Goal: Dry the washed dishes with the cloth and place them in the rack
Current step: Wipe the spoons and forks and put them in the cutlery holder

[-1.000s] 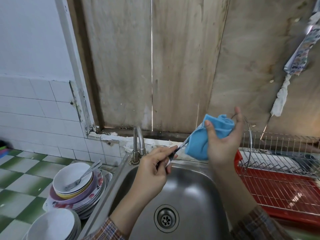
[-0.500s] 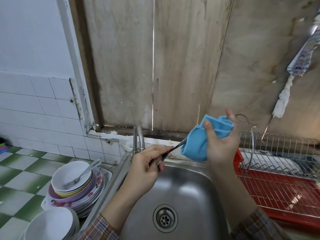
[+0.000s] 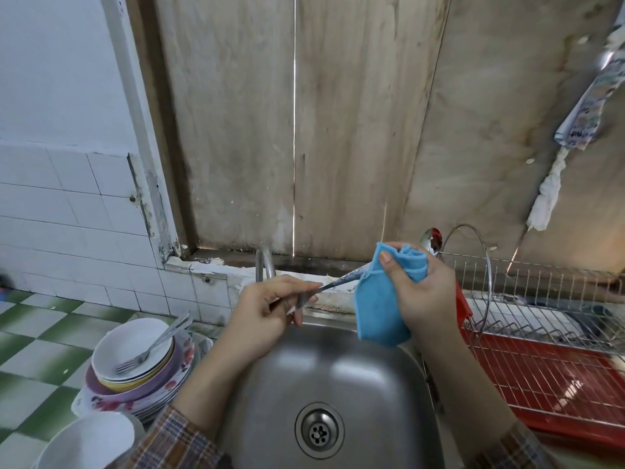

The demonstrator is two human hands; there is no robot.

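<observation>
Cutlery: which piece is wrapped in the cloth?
The spoon: the left hand pinches its handle, the right hand grips the blue cloth around it. The fork lies in the white bowl.

A polished metal spoon (image 3: 431,240) is gleaming beside the soft, matt blue cloth (image 3: 378,309), the brushed steel sink (image 3: 338,370) is catching dull highlights, and the shiny wire rack (image 3: 541,296) is sitting over a glossy red plastic tray (image 3: 561,377).
</observation>
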